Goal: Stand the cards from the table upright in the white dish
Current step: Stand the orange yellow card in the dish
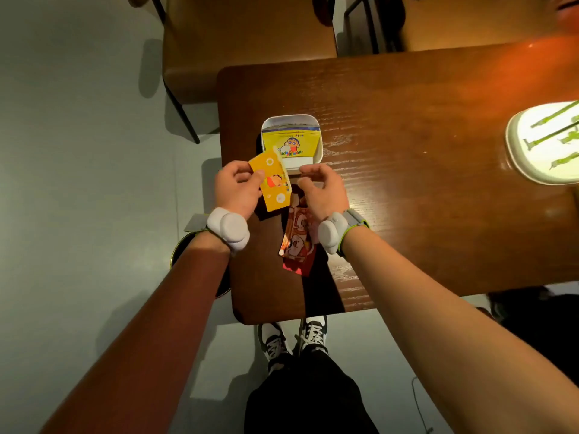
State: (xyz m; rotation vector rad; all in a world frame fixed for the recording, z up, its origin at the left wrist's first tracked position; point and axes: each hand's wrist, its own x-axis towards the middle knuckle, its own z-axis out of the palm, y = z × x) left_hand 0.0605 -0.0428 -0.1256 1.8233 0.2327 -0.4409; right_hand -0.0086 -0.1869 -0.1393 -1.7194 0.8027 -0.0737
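A small white dish sits near the table's left edge, with a yellow cartoon card standing upright inside it. My left hand pinches another yellow cartoon card, tilted, just below and left of the dish. My right hand hovers at the dish's near rim with fingers curled and apart, holding nothing. Under and behind my right hand lies a pile of red cartoon cards flat on the table, partly hidden by that hand and wrist.
The brown wooden table ends close to my body. A white oval tray with green sticks is at the right edge. Two brown chairs stand beyond the table. My shoes show below the table.
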